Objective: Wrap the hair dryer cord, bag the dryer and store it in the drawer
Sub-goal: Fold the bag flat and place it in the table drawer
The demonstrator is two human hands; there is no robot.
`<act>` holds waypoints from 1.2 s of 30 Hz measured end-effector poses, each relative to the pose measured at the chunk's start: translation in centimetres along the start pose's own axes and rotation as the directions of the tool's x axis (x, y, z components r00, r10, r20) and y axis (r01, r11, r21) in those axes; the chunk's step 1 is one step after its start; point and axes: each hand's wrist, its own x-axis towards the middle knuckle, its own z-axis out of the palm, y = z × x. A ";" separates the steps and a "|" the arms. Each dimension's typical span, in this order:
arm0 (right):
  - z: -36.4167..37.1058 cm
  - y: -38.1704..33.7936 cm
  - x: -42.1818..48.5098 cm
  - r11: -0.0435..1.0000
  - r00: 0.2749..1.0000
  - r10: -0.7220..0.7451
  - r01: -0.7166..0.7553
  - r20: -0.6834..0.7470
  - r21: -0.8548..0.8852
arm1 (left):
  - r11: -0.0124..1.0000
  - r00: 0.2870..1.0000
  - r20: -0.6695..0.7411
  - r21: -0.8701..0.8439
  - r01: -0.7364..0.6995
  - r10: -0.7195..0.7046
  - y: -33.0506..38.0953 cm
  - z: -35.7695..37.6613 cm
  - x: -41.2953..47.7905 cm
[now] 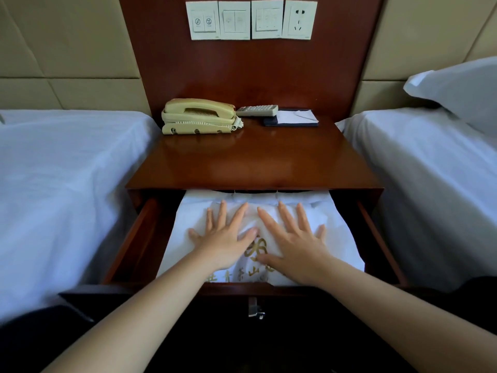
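Note:
A white cloth bag [338, 238] with gold lettering lies inside the pulled-out wooden drawer [129, 243] of the nightstand and fills most of it. The hair dryer and its cord are hidden; only the bag shows. My left hand [223, 238] lies flat on the bag's left half with its fingers spread and straight. My right hand [293, 243] presses flat on the bag's right half, fingers spread the same way. The two thumbs sit close together near the gold print.
On the nightstand top [255, 162] stand a beige telephone [199, 117], a remote control [256, 110] and a notepad on a dark folder [291, 118]. White-sheeted beds [67, 184] flank the nightstand on both sides. A metal handle [254, 308] hangs on the drawer front.

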 end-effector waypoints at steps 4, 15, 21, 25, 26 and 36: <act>0.7 0.3 1.1 0.987 0.985 0.143 -0.150 -0.092 -0.066 | 0.999 1.000 -0.002 0.031 0.010 -0.009 -0.1 0.0 1.1; -0.3 3.9 3.0 0.897 0.942 0.320 -0.335 0.097 0.290 | 0.992 0.998 0.010 0.109 0.059 -0.061 0.0 -0.9 3.7; -0.1 5.6 4.2 0.938 0.963 0.252 -0.267 0.097 0.221 | 0.988 0.997 0.016 0.135 0.073 -0.076 0.1 -1.8 4.8; -1.1 5.6 4.4 0.941 0.959 0.259 -0.277 0.114 0.193 | 0.994 0.995 0.050 0.074 0.083 -0.087 0.8 -1.9 4.7; -1.4 5.6 4.0 0.945 0.964 0.243 -0.260 0.108 0.199 | 0.997 0.996 0.047 0.037 0.069 -0.071 1.0 -1.7 4.3; -1.8 3.6 -2.3 0.956 0.961 -0.277 0.274 -0.015 -0.105 | 0.945 0.934 -0.210 0.218 -0.245 0.290 0.4 -0.7 -3.8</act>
